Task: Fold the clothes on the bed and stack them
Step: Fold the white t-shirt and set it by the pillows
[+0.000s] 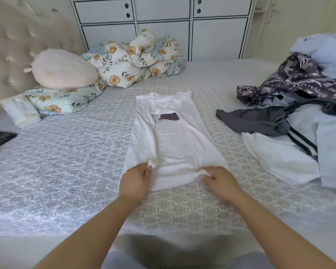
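A white T-shirt [173, 140] with a purple print lies flat in the middle of the bed [66, 162], its sides folded in to a narrow strip, neck pointing away from me. My left hand [136, 181] pinches the near left corner of its hem. My right hand [219, 181] pinches the near right corner. A heap of unfolded clothes [299, 121] lies to the right: a dark patterned garment, a grey one, pale blue ones and a white piece with dark stripes.
Pillows, a pink plush cushion [64, 69] and a bunched floral quilt [136, 59] lie by the tufted headboard at the left. A tissue pack [20, 111] and a dark phone [0, 137] rest at the left edge. White cabinets stand behind the bed.
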